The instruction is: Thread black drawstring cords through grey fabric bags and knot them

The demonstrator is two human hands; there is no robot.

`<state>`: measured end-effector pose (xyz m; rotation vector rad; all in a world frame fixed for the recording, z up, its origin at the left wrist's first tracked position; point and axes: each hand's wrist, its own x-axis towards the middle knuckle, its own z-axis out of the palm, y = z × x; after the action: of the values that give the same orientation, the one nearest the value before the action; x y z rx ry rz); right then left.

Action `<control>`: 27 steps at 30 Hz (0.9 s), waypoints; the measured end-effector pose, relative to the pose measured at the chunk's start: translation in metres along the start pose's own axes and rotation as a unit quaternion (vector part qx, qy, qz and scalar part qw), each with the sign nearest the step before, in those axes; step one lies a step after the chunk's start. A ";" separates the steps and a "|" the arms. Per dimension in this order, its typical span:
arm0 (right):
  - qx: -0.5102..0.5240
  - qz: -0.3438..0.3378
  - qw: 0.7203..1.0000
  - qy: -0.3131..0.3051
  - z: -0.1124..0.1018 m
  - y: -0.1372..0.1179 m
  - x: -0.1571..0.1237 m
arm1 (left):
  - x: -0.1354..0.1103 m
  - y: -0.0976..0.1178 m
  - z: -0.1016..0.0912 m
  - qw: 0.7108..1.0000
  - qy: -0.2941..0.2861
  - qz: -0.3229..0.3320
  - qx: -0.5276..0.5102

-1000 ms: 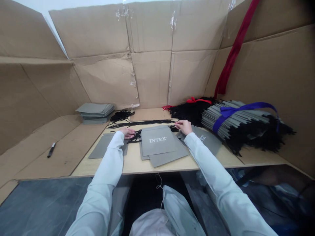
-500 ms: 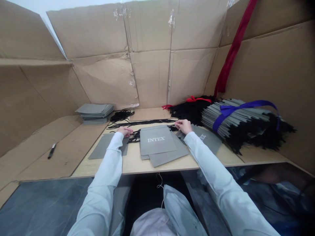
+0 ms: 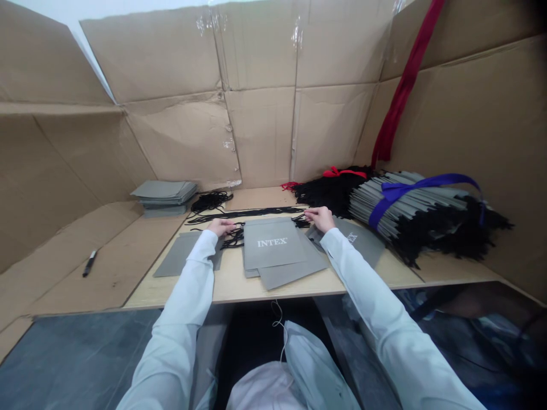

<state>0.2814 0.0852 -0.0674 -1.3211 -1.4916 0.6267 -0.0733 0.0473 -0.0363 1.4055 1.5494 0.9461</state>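
Note:
A grey INTEX drawstring bag [image 3: 273,250] lies on top of several others at the middle of the table. Black cords [image 3: 232,239] stick out from both of its upper corners. At the upper left corner, my left hand [image 3: 220,226] is closed in a pinch on the black cord. My right hand [image 3: 321,218] pinches the cord by the upper right corner, thumb and forefinger together. Under my left forearm rests a plain grey piece [image 3: 177,256]. Partly covered by my right sleeve, more printed grey bags [image 3: 365,245] lie fanned out.
Long black cords [image 3: 256,213] stretch across behind the bags. A grey stack [image 3: 164,196] and a cord heap [image 3: 211,200] stand at the back left. At right lie a purple-tied bag bundle [image 3: 410,199] and a red-tied black bundle [image 3: 329,191]. A marker [image 3: 89,263] lies left. Cardboard walls [image 3: 260,136] enclose the table.
My left hand has shifted slightly right, closer to the bag's upper left corner, and its fingers have closed on the cord. The right hand has barely moved.

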 end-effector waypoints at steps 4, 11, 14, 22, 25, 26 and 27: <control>-0.005 0.016 1.000 0.000 -0.001 -0.004 -0.002 | -0.010 0.008 -0.001 0.985 0.002 -0.100 -0.139; 0.012 0.032 0.999 -0.005 -0.002 -0.012 -0.007 | -0.011 0.012 -0.003 0.958 0.044 -0.151 -0.240; 0.028 0.039 0.999 0.000 -0.002 -0.012 -0.006 | -0.009 0.009 -0.004 0.953 0.079 -0.132 -0.263; -0.033 0.010 0.999 -0.006 -0.003 -0.007 -0.005 | -0.005 0.004 -0.004 0.962 0.138 -0.095 -0.217; -0.059 -0.001 0.998 0.007 -0.004 -0.004 -0.003 | -0.003 0.004 -0.004 0.952 0.124 -0.101 -0.261; -0.069 -0.003 0.997 0.013 -0.004 -0.003 -0.002 | -0.002 0.004 -0.004 0.947 0.111 -0.101 -0.283; -0.080 -0.004 0.997 0.020 -0.004 -0.002 -0.001 | -0.002 0.004 -0.005 0.942 0.095 -0.102 -0.305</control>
<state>0.2842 0.0825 -0.0648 -1.4396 -1.5404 0.4805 -0.0761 0.0459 -0.0310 0.7193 1.3368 1.3158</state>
